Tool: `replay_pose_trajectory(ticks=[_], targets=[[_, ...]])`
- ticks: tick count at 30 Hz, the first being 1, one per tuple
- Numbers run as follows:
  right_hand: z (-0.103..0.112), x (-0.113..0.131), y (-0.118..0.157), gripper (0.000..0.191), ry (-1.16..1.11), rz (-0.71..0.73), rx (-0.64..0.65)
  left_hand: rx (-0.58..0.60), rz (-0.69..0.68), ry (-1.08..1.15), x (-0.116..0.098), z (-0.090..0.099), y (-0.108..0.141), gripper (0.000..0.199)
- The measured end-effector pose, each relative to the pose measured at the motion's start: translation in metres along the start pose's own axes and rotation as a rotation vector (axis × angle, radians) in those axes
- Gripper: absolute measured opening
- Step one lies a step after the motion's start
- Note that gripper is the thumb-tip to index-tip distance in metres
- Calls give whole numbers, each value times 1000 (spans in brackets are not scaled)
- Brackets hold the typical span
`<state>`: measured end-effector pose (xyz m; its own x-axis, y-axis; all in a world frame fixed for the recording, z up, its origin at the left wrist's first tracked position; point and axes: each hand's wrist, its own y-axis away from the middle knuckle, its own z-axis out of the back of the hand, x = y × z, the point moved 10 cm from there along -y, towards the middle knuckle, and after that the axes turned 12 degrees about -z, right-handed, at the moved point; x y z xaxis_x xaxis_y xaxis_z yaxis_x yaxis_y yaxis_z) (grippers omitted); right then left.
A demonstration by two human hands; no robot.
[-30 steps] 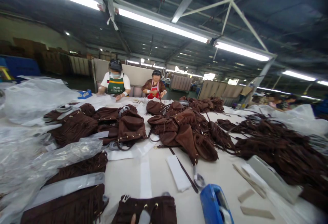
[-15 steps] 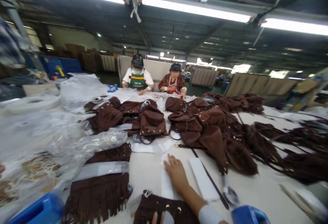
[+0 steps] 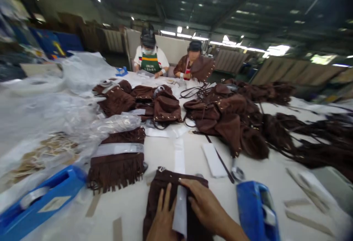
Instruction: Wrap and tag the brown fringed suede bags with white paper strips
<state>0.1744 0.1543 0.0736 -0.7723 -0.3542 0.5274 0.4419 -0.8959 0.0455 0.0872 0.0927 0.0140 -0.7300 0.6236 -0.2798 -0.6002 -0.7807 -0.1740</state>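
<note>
A dark brown bag [image 3: 154,197] with metal eyelets along its top lies flat at the bottom centre. Across its middle runs a pale grey-white strip [image 3: 180,211]. My left hand [image 3: 164,215] rests on the bag left of the strip, fingers spread and pointing forward. From the right, my right hand [image 3: 202,200] reaches over the bag, its fingertips touching the top of the strip and its fingers apart. Beside them to the left is a fringed brown piece [image 3: 117,171] with a pale band [image 3: 118,149] around it.
Blue tape dispensers stand at left [image 3: 52,200] and right [image 3: 256,211]. Brown bags [image 3: 167,105] pile across the table's middle and right. Clear plastic [image 3: 116,123] and stringed tags [image 3: 44,152] lie left. Two people sit opposite, one holding a brown bag [image 3: 202,68].
My right hand has come back from the white strip on the table onto the bag. My left hand shows more fully. The view has tilted down, and the person opposite has raised a brown bag.
</note>
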Motion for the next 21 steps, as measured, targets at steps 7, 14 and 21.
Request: replay_pose_trajectory(ticks=[7, 14, 21], targets=[[-24, 14, 29, 62, 165, 88, -143, -74, -144, -84, -10, 4, -2, 101], [-38, 1, 40, 52, 262, 138, -291, -258, -173, -200, -7, 9, 11, 72], [-64, -20, 33, 45, 326, 149, -172, -407, -219, -470, 1, -17, 4, 63]])
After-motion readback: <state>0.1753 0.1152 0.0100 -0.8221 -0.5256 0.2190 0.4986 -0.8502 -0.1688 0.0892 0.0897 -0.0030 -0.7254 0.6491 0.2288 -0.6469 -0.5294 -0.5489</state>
